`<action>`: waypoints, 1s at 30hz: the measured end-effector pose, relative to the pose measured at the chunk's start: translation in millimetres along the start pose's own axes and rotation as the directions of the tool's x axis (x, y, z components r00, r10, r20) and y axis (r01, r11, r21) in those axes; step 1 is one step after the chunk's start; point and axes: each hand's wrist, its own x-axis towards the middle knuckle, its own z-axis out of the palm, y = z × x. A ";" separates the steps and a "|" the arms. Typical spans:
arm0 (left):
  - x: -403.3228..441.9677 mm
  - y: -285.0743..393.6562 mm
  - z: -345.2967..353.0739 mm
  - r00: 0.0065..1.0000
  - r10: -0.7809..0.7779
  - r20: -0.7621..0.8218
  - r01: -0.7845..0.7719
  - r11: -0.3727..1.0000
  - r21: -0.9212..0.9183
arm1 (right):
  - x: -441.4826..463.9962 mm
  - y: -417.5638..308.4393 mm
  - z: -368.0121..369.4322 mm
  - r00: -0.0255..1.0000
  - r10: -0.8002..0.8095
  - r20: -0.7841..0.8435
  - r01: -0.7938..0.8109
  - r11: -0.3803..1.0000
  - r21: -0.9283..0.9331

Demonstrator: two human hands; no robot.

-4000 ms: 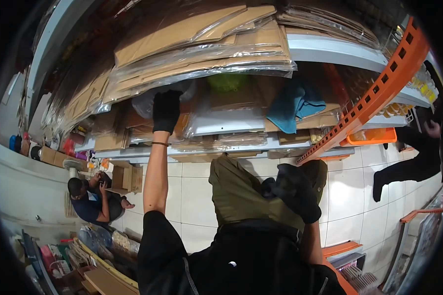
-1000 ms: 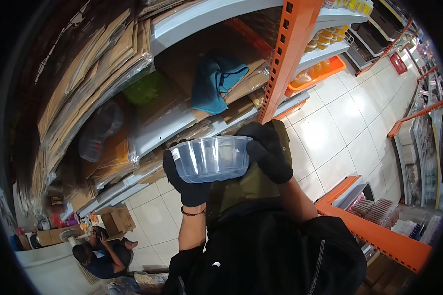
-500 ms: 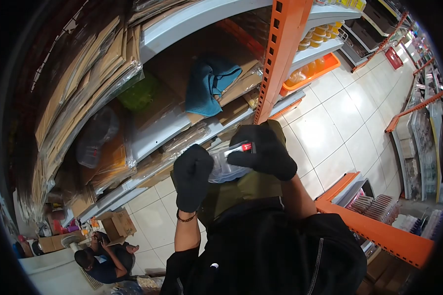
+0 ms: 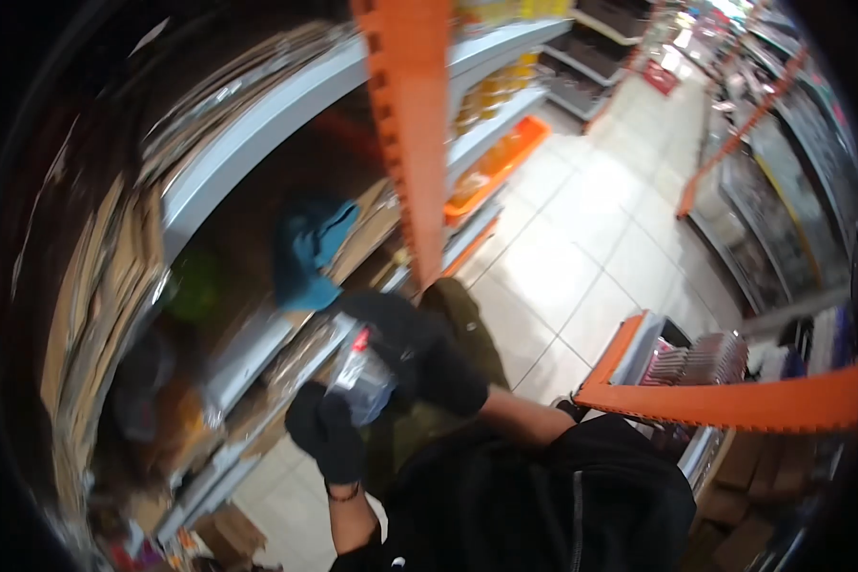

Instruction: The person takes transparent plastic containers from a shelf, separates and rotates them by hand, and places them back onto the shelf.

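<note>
Between my two black-gloved hands is a clear plastic package (image 4: 362, 386) with a small red mark near its top; what it contains cannot be made out. My right hand (image 4: 405, 348) closes over its upper and right side. On the lower left, my left hand (image 4: 326, 434) has its fingers folded against the package's edge. Motion blur softens both gloves. The package is in front of my olive trousers, beside the shelf.
At left, a shelf holds flattened cardboard (image 4: 105, 334) in plastic and a teal cloth (image 4: 305, 253). An orange upright (image 4: 415, 143) stands ahead, with an orange tray (image 4: 496, 167) behind it. An orange-edged rack (image 4: 725, 405) is at right; tiled floor (image 4: 582, 257) runs between.
My view has turned, so shelf and upright now sit further left. Both hands and the package appear lower left, with the package tilted more upright. The seated person has left the view.
</note>
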 end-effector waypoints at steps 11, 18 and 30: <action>-12.3 -21.8 -3.0 0.987 -0.158 0.008 0.158 0.986 0.054 | -14.8 -7.8 -4.1 0.962 -0.273 -0.011 0.271 0.959 -0.087; -5.6 -6.3 11.3 0.995 -0.013 -0.096 0.009 0.999 -0.037 | -15.8 -11.6 -8.0 0.958 -0.284 -0.050 0.278 0.955 -0.101; -10.5 -19.4 9.3 0.983 -0.179 0.046 0.183 0.973 -0.141 | -26.6 -15.0 -12.0 0.904 -0.425 -0.042 0.415 0.898 -0.144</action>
